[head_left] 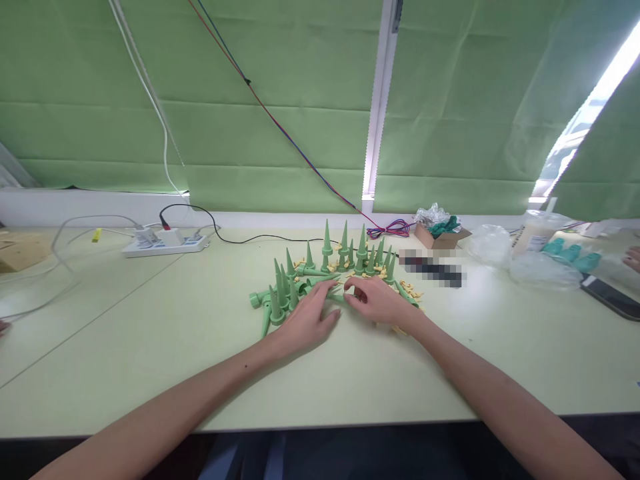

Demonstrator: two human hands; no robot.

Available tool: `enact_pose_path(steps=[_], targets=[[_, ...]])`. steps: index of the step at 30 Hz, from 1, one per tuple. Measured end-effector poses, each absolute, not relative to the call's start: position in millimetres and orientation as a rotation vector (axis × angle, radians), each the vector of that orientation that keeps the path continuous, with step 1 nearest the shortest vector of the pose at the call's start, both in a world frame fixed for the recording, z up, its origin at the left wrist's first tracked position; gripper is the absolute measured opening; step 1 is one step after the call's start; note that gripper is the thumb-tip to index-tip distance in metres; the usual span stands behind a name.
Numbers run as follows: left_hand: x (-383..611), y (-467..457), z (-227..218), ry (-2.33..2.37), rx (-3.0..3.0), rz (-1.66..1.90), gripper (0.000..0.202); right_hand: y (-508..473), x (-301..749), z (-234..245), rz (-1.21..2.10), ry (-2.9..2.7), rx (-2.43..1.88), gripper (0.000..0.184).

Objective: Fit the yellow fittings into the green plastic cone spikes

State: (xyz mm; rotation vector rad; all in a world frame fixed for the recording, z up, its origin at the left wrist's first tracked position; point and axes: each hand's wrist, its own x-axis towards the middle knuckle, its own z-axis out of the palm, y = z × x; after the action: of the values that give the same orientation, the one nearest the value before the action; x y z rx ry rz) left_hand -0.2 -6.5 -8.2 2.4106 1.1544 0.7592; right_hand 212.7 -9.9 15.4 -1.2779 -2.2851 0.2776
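My left hand lies over the near side of a cluster of green plastic spikes, its fingers stretched forward and its thumb apart. A green spike lies on its side between the two hands. Facing it from the right, my right hand has its fingers curled in a pinch; whatever is between the fingertips is hidden or too small to name. Several upright green spikes stand in an arc behind the hands. Small yellow plastic pieces are scattered among the spikes and to the right of my right hand.
A white power strip with plugs sits at the back left. Toward the right are a small cardboard box, plastic bags, a drink cup and a phone. Another person's hand shows at the right edge.
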Motion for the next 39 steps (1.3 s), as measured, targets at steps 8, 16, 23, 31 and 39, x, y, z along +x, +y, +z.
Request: enact_pose_path(steps=[8, 16, 23, 31, 39], targets=[[-0.1, -6.2, -6.8, 1.118, 2.400, 0.813, 0.052, -12.1, 202.6, 10.4, 0.206, -2.101, -1.176, 0.021], [2.3, -7.4, -3.5, 1.146, 2.252, 0.854, 0.054, -12.3, 197.6, 11.7, 0.131, -1.834, -1.109, 0.024], [5.2, -10.5, -0.3, 1.158, 2.159, 0.847, 0.052, -11.6, 199.7, 14.1, 0.035, -1.640, -1.131, 0.027], [9.2, -12.7, 4.3, 1.075, 1.888, 1.057, 0.039, -14.8, 199.7, 16.5, 0.139, -1.330, -1.206, 0.029], [7.3, -13.9, 10.9, 1.029, 1.894, 0.919, 0.038, -20.0, 182.4, 4.1, 0.519, -1.615, -1.032, 0.024]])
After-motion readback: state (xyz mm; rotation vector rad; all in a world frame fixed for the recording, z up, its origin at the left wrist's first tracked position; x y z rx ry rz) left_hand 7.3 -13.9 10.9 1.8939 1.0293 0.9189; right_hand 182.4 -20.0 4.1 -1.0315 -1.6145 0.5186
